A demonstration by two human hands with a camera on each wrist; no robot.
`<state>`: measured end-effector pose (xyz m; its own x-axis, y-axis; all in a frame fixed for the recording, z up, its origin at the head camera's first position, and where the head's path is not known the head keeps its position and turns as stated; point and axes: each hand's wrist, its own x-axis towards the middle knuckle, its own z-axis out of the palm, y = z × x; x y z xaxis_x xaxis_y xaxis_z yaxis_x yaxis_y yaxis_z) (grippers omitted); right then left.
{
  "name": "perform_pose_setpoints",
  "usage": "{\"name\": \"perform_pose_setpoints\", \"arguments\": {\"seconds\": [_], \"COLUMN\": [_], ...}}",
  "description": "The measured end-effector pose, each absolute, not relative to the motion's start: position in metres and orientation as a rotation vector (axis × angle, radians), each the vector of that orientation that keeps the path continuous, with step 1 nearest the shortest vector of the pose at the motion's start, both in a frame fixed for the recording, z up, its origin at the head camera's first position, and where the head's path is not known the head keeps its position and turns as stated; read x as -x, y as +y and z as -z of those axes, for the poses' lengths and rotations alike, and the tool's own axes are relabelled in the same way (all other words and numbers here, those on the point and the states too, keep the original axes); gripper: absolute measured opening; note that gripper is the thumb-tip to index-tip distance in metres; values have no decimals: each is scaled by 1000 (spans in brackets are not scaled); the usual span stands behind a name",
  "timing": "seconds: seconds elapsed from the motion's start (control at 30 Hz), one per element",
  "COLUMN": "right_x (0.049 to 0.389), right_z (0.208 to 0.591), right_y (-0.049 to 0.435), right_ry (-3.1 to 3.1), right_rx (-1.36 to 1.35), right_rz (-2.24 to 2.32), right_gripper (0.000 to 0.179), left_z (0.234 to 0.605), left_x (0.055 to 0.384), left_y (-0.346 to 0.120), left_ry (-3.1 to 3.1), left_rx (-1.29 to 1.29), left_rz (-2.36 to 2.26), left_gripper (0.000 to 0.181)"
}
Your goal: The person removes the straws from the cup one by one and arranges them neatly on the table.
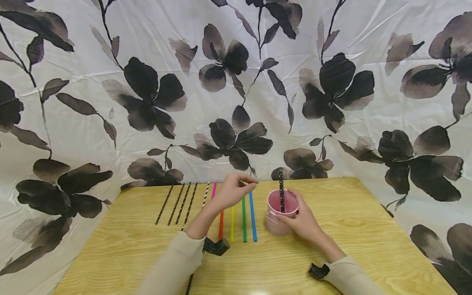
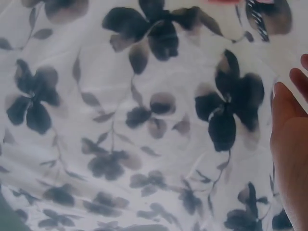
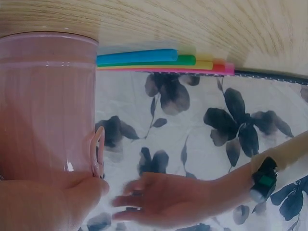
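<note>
My right hand [image 1: 304,223] grips a pink cup [image 1: 279,225] round its side, the thumb close to the small handle [image 3: 98,151]. A black straw with pale dots [image 1: 282,192] stands upright in the cup and rises well above the rim. My left hand [image 1: 234,190] hovers left of the cup with relaxed fingers and holds nothing. It partly hides a row of straws lying below it: blue [image 1: 252,217], green [image 1: 244,223], yellow [image 1: 232,223], red [image 1: 221,225] and pink [image 1: 214,189]. In the right wrist view the left hand [image 3: 166,199] is beyond the cup.
Further left lie a striped black-and-white straw [image 1: 205,194] and several dark dotted straws [image 1: 164,205]. Another dark straw [image 1: 189,283] lies near the left sleeve at the front. Behind the wooden table [image 1: 295,262] hangs a white floral cloth [image 1: 280,102].
</note>
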<state>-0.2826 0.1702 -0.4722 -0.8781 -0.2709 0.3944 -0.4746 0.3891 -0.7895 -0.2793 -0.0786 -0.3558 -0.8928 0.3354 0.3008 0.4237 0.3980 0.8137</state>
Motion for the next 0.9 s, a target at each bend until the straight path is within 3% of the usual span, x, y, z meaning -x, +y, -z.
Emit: {"name": "perform_pose_setpoints", "arguments": {"seconds": [0.5, 0.9], "right_x": [288, 267], "right_z": [479, 448], "right_y": [172, 164], "right_ry": [-2429, -2396], "right_rx": [-648, -643], "right_rz": [-1457, -1527], "right_gripper": [83, 80], "left_z": [407, 417], "left_x": [332, 338], "left_y": [-10, 10], "left_ry": [-2384, -2284], "left_rx": [538, 406], "left_rz": [1719, 1814], "left_gripper": [15, 17]}}
